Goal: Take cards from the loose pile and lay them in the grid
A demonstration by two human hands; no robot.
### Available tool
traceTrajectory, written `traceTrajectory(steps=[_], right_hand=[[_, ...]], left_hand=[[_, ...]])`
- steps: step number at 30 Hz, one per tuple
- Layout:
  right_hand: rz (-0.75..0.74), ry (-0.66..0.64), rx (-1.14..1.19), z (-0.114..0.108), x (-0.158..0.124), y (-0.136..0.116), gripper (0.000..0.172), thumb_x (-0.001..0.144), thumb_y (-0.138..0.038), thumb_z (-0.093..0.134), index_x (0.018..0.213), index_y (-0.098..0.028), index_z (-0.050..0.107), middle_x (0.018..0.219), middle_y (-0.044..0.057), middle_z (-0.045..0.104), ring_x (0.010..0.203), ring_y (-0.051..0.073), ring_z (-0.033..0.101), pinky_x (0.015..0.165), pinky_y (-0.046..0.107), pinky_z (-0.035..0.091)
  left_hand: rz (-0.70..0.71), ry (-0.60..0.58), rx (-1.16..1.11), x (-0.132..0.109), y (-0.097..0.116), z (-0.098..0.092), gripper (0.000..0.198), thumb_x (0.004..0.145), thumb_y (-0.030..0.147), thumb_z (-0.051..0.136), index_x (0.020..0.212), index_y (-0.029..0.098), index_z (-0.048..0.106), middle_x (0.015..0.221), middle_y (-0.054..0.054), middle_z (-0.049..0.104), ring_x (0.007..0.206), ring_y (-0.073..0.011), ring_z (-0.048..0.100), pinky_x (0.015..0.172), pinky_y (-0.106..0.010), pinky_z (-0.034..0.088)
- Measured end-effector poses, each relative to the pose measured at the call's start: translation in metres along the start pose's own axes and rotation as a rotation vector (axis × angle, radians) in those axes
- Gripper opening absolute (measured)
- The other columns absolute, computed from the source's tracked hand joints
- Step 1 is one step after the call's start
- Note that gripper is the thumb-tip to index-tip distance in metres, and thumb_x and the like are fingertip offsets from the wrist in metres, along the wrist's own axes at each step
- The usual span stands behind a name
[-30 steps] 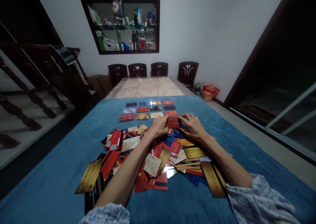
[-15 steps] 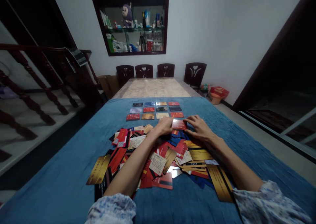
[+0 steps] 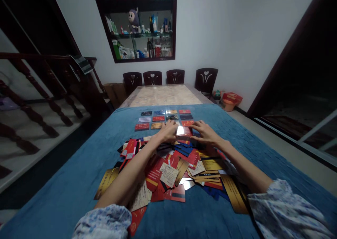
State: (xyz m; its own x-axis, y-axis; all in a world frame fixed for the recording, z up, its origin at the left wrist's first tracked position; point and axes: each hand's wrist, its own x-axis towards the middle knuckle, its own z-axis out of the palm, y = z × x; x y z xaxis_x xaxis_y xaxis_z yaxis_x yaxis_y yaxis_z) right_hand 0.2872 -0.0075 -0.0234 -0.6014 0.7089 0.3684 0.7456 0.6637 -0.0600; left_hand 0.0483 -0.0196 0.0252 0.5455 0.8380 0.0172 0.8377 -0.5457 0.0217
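Observation:
A red card (image 3: 185,131) with a bright glare on it is held by its two side edges, above the far side of a loose pile of cards (image 3: 169,174). At its left edge, my left hand (image 3: 168,130) is closed, with the fingers curled. My right hand (image 3: 204,133) grips the opposite edge between thumb and fingers. Whether more cards lie under the red one, I cannot tell. Just beyond my hands, cards lie in neat rows, among them a dark blue card (image 3: 186,117) and a red card (image 3: 142,127). My forearms cover parts of the pile.
A blue cloth (image 3: 79,175) covers the near part of the table, and the bare marbled tabletop (image 3: 165,95) shows beyond. Several dark chairs (image 3: 152,78) stand at the far end. A wooden railing (image 3: 39,58) runs along the left. Gold cards (image 3: 234,193) stick out at the pile's right.
Both hands have shifted slightly left with the red card between them. My left forearm has also moved left, showing more red and cream cards at the pile's near side.

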Motion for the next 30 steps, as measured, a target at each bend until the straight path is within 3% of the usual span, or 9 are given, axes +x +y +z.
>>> traceTrajectory(steps=[9,15,30], right_hand=[[-0.082,-0.076,0.013,0.002,0.042,-0.026,0.041,0.086,-0.044,0.064,0.118,-0.019,0.067,0.114,0.014,0.062,0.102,0.028,0.05,0.086,0.04,0.043],[-0.11,-0.123,0.046,0.013,0.07,-0.044,0.042,0.087,-0.046,0.064,0.118,-0.018,0.066,0.116,0.014,0.06,0.105,0.028,0.05,0.087,0.039,0.042],[-0.087,-0.253,0.016,0.025,0.132,-0.094,0.046,0.087,-0.044,0.066,0.127,-0.02,0.064,0.125,0.015,0.058,0.116,0.031,0.047,0.086,0.04,0.043]], left_hand=[[-0.044,0.011,0.03,-0.028,-0.033,-0.004,0.031,0.081,0.019,0.059,0.112,0.017,0.058,0.128,-0.014,0.055,0.123,-0.0312,0.045,0.099,-0.05,0.04],[-0.08,0.019,0.018,-0.043,-0.062,0.0,0.048,0.081,0.021,0.058,0.129,0.02,0.054,0.129,-0.014,0.054,0.124,-0.0317,0.045,0.099,-0.048,0.039],[-0.202,0.01,0.017,-0.07,-0.127,0.004,0.046,0.082,0.022,0.057,0.128,0.023,0.057,0.127,-0.011,0.055,0.124,-0.0315,0.044,0.1,-0.048,0.037]])
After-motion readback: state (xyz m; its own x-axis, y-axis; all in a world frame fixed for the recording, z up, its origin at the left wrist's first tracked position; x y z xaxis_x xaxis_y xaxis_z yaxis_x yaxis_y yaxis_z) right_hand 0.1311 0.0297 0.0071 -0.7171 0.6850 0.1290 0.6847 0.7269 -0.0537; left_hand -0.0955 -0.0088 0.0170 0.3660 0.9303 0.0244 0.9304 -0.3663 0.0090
